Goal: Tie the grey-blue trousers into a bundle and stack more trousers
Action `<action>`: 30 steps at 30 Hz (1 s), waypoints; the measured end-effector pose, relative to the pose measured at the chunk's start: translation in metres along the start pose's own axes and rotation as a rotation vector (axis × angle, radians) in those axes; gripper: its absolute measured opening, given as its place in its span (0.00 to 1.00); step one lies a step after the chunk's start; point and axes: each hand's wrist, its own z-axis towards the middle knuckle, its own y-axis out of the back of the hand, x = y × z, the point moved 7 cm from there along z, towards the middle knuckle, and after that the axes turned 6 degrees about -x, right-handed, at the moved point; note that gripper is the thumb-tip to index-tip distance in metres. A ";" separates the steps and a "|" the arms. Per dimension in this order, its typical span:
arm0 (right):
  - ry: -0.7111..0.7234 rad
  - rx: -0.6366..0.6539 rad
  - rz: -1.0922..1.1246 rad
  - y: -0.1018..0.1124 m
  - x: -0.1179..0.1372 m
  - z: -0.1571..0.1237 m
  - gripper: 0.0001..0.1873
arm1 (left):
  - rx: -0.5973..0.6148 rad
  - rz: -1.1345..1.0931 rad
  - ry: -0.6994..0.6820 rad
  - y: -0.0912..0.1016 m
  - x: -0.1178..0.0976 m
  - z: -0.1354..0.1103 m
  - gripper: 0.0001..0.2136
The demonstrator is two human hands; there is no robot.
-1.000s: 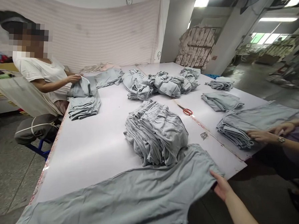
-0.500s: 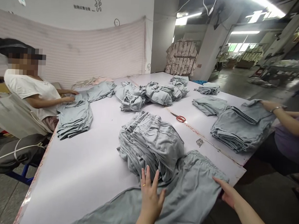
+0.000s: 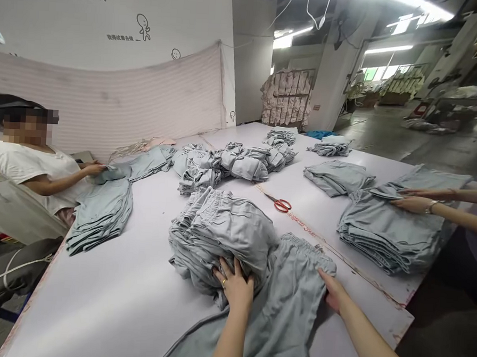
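Observation:
A tall pile of folded grey-blue elastic-waist trousers (image 3: 228, 226) stands in front of me on the table. My left hand (image 3: 236, 286), with a ring on one finger, presses against the pile's near side, its fingers spread. Beside the pile, a single pair of trousers (image 3: 286, 303) lies unfolded, its gathered waistband pointing away and its legs running toward me. My right hand (image 3: 332, 290) pinches this pair at the right end of the waistband, thumb on top and the other fingers partly hidden below.
Red-handled scissors (image 3: 281, 204) lie beyond the pile. Tied bundles of trousers (image 3: 239, 162) sit farther back on the white table (image 3: 108, 299). At left, a person (image 3: 42, 173) handles a trouser stack (image 3: 101, 211); at right, another person's hands (image 3: 419, 201) rest on a stack (image 3: 391, 229).
My left hand has moved from in front of the pile onto its side. My right hand has drawn the waistband corner inward. The co-worker at right has both hands on the stack now.

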 end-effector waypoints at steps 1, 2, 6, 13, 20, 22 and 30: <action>-0.031 -0.004 -0.048 0.007 0.002 0.005 0.14 | 0.025 -0.003 -0.002 0.001 -0.005 0.009 0.34; -0.058 -0.032 -0.144 0.018 0.005 0.010 0.15 | 0.058 -0.005 -0.010 0.002 -0.009 0.017 0.34; 0.107 -0.280 -0.672 0.050 0.038 0.013 0.19 | 0.142 0.011 -0.046 0.010 -0.011 0.042 0.33; 1.221 0.240 -0.902 -0.221 0.120 -0.111 0.33 | 0.127 -0.053 0.022 0.015 -0.030 0.041 0.25; 0.804 0.395 -0.719 -0.380 0.113 -0.110 0.29 | -0.075 -0.488 -0.006 0.039 0.003 0.019 0.16; 0.672 0.395 -0.443 -0.370 0.119 -0.081 0.15 | 0.026 -0.751 0.128 0.038 0.014 0.023 0.18; 0.243 0.359 0.283 -0.265 0.140 0.021 0.14 | -0.256 -1.094 0.338 0.084 0.024 0.109 0.26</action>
